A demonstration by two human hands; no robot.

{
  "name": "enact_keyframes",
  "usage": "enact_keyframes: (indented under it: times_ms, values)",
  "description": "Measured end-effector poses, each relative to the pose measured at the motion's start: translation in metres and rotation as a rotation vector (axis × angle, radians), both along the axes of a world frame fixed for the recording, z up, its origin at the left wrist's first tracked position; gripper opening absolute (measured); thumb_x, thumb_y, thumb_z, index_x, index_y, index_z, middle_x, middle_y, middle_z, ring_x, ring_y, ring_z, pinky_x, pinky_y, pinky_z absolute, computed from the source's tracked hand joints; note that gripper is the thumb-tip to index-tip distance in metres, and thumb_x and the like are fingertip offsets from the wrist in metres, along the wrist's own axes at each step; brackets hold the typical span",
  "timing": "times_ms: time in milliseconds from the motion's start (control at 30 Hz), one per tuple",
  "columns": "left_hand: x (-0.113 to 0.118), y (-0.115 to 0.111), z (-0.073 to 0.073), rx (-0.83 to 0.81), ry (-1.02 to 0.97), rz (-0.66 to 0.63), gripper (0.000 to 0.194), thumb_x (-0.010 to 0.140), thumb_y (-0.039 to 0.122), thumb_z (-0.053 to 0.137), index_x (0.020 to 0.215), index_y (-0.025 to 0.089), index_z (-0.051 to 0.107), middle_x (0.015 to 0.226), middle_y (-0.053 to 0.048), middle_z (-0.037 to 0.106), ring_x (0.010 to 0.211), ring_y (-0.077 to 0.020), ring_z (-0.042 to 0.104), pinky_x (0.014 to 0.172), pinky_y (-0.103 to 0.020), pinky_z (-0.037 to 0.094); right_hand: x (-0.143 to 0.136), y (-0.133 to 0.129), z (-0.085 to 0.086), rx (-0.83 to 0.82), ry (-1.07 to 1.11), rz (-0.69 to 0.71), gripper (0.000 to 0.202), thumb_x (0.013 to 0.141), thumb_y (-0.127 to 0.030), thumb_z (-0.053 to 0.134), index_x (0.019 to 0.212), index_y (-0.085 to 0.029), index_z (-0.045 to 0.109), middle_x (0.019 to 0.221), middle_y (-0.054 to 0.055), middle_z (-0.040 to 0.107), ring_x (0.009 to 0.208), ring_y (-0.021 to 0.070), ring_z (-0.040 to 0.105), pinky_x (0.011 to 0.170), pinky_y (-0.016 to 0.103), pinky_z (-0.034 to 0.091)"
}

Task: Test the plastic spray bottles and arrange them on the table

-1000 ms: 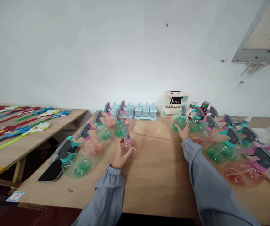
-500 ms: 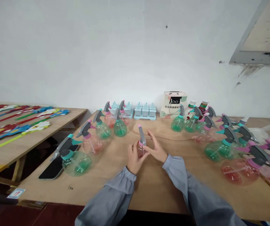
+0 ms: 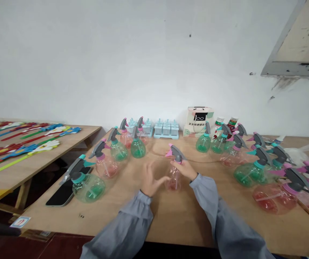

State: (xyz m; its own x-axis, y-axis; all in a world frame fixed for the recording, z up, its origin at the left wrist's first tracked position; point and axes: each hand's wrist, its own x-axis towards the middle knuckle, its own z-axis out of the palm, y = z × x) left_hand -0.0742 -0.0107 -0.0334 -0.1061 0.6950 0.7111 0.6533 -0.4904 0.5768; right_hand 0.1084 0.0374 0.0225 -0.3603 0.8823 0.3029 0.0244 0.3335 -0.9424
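Observation:
A clear pink spray bottle [image 3: 174, 182] with a grey and pink trigger head is upright in front of me, its nozzle pointing left. My right hand [image 3: 184, 169] is wrapped round its neck just under the trigger head. To the left of the bottle, my left hand [image 3: 151, 181] is open and a little blurred, thumb stretched toward the bottle's side. Whether that thumb touches the bottle I cannot tell, nor whether the bottle's base rests on the table [image 3: 176, 223].
Green and pink spray bottles stand on the left, a green one [image 3: 88, 187] nearest, beside a phone [image 3: 60, 194]. More, including a pink one [image 3: 275, 198], crowd the right. Behind are blue ice-pop moulds [image 3: 166, 129] and a paper bag [image 3: 197, 122]. Colourful hand-shaped clappers [image 3: 46, 145] lie on another table.
The pink spray bottle has turned so its nozzle points left, and it sits slightly farther right. My left hand has let go and opened; my right hand has closed round the neck.

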Motion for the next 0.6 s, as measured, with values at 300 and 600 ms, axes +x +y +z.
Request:
enact_keyframes:
  times_ms: [300,600]
  values:
    - [-0.092,0.094,0.016,-0.063,-0.213,0.320,0.099,0.064,0.056,0.076,0.139,0.011,0.030,0.139,-0.025,0.038,0.138,-0.0385,0.033,0.113,-0.060,0.028,0.033,0.018,0.005,-0.260,0.211,-0.057,0.019,0.059,-0.035,0.071,0.071,-0.021,0.066,0.072,0.001,0.066,0.071,0.0176,0.059,0.068,0.031,0.047]
    - [-0.090,0.123,0.009,-0.155,-0.204,0.330,0.085,0.066,0.048,0.077,0.131,0.010,0.039,0.133,-0.023,0.047,0.132,-0.0390,0.042,0.110,-0.058,0.033,0.028,0.006,0.018,-0.303,0.167,0.161,0.036,0.061,-0.032,0.069,0.096,-0.023,0.070,0.092,0.006,0.074,0.088,0.0217,0.067,0.066,0.028,0.047]
